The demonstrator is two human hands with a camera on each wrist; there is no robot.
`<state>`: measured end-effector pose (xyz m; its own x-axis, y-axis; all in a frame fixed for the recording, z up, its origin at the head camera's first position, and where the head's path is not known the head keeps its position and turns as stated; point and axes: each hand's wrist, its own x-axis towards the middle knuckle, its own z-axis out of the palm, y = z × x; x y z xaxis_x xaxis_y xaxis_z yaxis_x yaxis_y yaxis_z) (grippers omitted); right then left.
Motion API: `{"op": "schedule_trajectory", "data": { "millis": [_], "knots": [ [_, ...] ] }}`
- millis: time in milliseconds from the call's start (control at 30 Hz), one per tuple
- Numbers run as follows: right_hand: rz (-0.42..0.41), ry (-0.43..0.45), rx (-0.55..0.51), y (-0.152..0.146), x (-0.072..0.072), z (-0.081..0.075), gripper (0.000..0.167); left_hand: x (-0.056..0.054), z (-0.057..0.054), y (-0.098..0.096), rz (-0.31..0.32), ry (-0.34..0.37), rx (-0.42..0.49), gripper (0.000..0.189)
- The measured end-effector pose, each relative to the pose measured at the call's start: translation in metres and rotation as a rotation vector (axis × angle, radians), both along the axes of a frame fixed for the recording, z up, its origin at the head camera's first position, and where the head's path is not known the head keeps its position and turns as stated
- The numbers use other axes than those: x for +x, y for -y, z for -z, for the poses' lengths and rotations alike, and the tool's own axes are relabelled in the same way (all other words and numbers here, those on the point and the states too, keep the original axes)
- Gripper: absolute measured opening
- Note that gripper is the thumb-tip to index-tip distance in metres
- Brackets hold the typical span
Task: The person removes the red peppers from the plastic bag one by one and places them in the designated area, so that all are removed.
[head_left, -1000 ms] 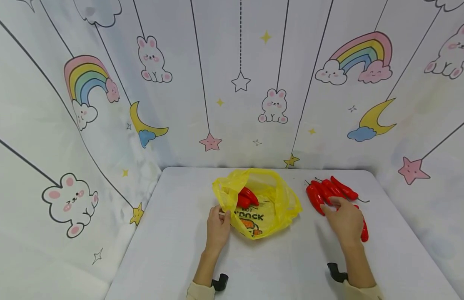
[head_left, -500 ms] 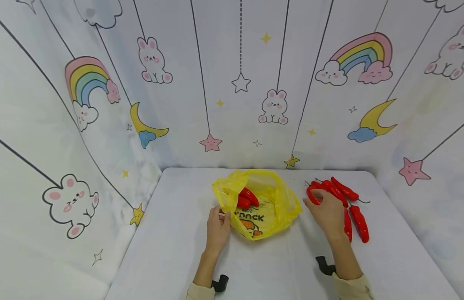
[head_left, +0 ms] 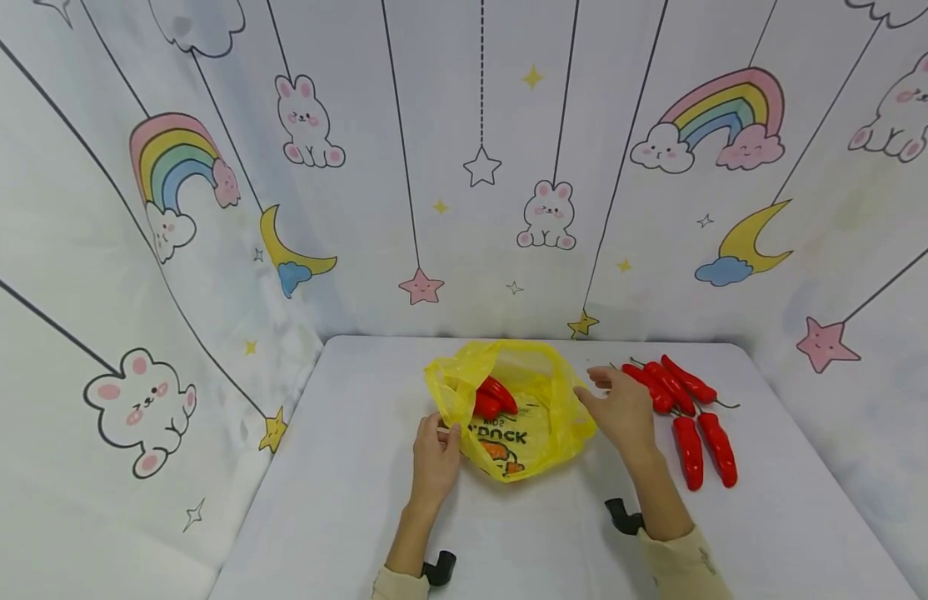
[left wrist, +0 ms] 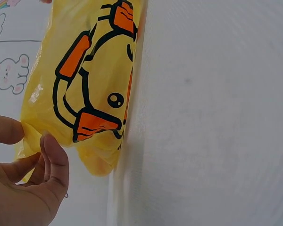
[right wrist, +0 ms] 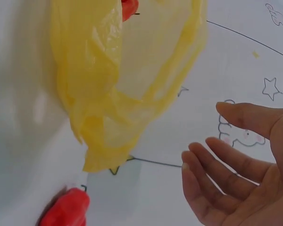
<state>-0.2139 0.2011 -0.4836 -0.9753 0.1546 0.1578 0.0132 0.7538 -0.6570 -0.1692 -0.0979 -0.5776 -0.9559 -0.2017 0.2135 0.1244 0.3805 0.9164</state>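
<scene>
A yellow plastic bag (head_left: 571, 417) with a cartoon print lies on the table, its mouth facing the person. Red chili peppers (head_left: 497, 397) show inside it. My left hand (head_left: 436, 458) pinches the bag's left edge between thumb and fingers; in the left wrist view the plastic (left wrist: 40, 101) bunches at the fingertips. Beside the bag's right side is my right hand (head_left: 625, 412), its fingers apart and relaxed. The right wrist view shows nothing in that hand (right wrist: 245, 169), with a gap between it and the bag. Several red peppers (head_left: 687, 454) lie to its right.
The white table (head_left: 344, 467) has its back edge against a white cloth backdrop (head_left: 359, 208) printed with rabbits, stars and rainbows. A black wrist mount (head_left: 440, 568) sits at the left wrist, another (head_left: 624, 517) at the right.
My right hand has moved left from the loose peppers to the bag's right side, uncovering the peppers under it. My left hand has stayed at the bag's left edge.
</scene>
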Motion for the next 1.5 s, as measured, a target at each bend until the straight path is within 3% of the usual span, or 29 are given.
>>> {"op": "schedule_trajectory", "data": {
  "millis": [233, 733, 1233, 1500],
  "knots": [
    [-0.037, -0.022, 0.006, 0.016, -0.014, 0.002, 0.046, 0.000, 0.001, 0.000, -0.005, -0.003, -0.005, 0.028],
    [-0.158, 0.037, 0.065, 0.056, -0.035, 0.007, 0.040, 0.000, 0.001, -0.001, -0.002, -0.008, -0.014, 0.028],
    [-0.218, 0.163, 0.138, 0.087, -0.067, 0.041, 0.044, 0.001, 0.002, 0.000, -0.001, -0.020, -0.014, 0.027],
    [-0.244, 0.246, 0.148, 0.096, -0.078, 0.058, 0.045, -0.001, 0.004, 0.001, 0.003, -0.038, -0.017, 0.027]
  ]
}}
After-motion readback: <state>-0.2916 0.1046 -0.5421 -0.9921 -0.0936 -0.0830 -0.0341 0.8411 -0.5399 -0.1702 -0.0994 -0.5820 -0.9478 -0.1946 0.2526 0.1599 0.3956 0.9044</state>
